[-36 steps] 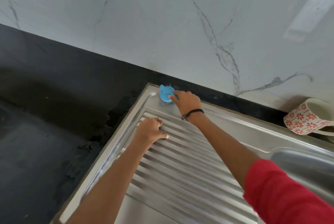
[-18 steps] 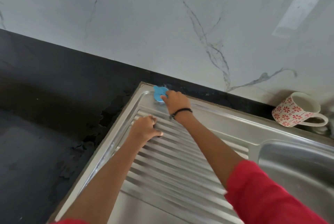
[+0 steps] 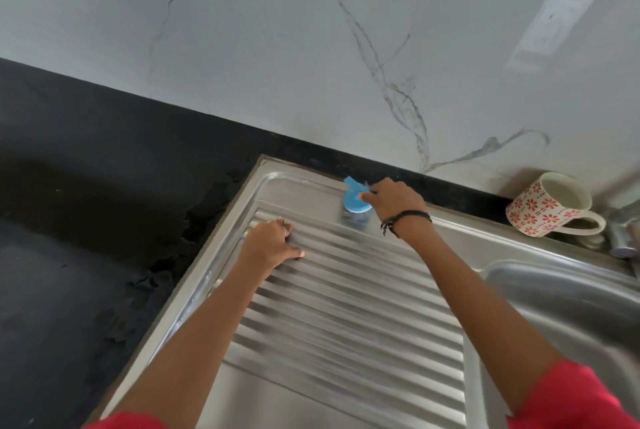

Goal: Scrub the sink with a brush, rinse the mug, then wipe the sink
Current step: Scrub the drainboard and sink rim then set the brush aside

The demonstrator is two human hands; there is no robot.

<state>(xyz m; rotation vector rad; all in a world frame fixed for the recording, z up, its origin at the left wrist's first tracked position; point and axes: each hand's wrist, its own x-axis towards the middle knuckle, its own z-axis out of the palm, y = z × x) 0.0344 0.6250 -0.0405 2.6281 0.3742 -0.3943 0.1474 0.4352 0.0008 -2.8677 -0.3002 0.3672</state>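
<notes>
**Op:** Brush (image 3: 354,202) first: I see it blue and round-headed at the far edge of the sink's ribbed drainboard (image 3: 346,307), just in front of the black worktop (image 3: 86,186) strip under the marble wall. My right hand (image 3: 394,202) holds it from above, fingers curled over the top, bristles down on the steel.

**Desk:** And your left?

**Op:** The left hand (image 3: 272,247) rests on the ribs near the drainboard's far left corner, fingers loosely curled with the thumb pointing right, holding nothing that I can see. It looks like a brace.

**Desk:** How far along do you judge it?

**Op:** Early, I think. I am in the scrubbing step and working the drainboard's back edge. The mug (image 3: 550,205), white with red flowers, lies tipped on its side at the back by the tap (image 3: 620,234), not under water, so I take the rinse as undone. No cloth shows anywhere, so wiping looks to be ahead too.

**Desk:** What can't you make out?

**Op:** The basin (image 3: 571,297) is cut off at the right edge; I cannot tell whether it has been scrubbed. The tap is blurred and mostly out of frame. The bristles are smeared, and I see no clear foam or water on the steel.
</notes>
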